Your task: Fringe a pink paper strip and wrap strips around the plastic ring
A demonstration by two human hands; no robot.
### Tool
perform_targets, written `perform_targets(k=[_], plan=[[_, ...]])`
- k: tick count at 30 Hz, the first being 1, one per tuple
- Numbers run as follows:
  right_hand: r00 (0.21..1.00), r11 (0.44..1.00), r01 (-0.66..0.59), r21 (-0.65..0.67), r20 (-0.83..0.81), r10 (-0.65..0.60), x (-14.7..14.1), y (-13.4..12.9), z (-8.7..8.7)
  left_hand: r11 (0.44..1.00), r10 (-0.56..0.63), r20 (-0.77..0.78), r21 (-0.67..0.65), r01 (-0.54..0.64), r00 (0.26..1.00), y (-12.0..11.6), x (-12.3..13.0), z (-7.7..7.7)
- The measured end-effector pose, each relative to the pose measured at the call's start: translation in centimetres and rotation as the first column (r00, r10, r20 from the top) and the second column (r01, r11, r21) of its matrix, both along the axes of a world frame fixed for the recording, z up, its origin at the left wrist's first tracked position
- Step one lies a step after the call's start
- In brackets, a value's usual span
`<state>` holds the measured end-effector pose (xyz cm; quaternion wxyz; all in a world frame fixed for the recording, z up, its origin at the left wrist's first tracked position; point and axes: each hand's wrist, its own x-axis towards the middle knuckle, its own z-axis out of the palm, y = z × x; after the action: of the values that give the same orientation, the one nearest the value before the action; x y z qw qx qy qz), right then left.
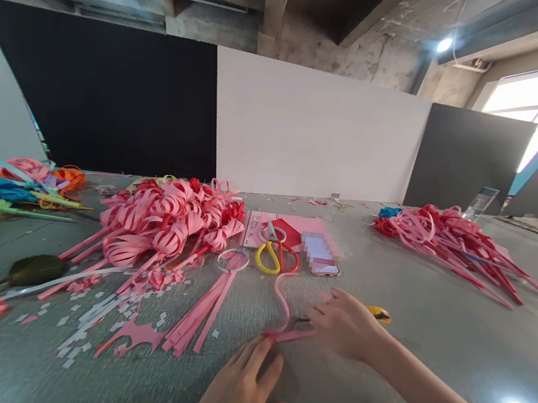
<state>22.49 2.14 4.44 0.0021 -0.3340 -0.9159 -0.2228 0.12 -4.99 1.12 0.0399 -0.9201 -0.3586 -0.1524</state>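
Observation:
My left hand point(241, 386) lies at the front of the table with its fingers stretched out and thumb apart. Its fingertips press on the near end of a pink paper strip point(297, 336). Beside the strip's other end is my right hand point(344, 324), blurred by motion, so its finger closure is unclear. A dark, thin tip point(302, 319) shows by the right fingers. Behind that hand sticks out the yellow end of a tool point(378, 313), mostly hidden. A thin pink strip point(284, 295) curls away beyond the hands.
Scissors point(271, 256) with red and yellow handles lie by a phone point(319, 255). Pink strips point(202, 309) run through a white ring point(232, 260). Pink paper flowers point(160, 219) are heaped left; more strips point(450, 239) lie right. Paper scraps point(137, 337) litter the left side.

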Motion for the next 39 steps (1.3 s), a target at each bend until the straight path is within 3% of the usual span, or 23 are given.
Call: perform_targets(k=[6,16,39], plan=[[0.998,0.998,-0.042,0.036,-0.036,0.043,-1.1,-0.8,0.7,1.000,-0.014,0.056,-0.010,0.014,0.998,0.1,-0.1,-0.3],[0.997,0.995,-0.067,0.075,-0.039,0.070,-3.2,-1.6,-1.3,0.999,-0.002,0.031,-0.043,0.003,1.000,0.0,0.2,0.3],[0.998,0.990,-0.061,0.130,-0.007,0.063,-4.1,-1.9,-2.0,1.000,0.017,-0.026,-0.013,-0.017,1.000,0.1,0.4,0.1]])
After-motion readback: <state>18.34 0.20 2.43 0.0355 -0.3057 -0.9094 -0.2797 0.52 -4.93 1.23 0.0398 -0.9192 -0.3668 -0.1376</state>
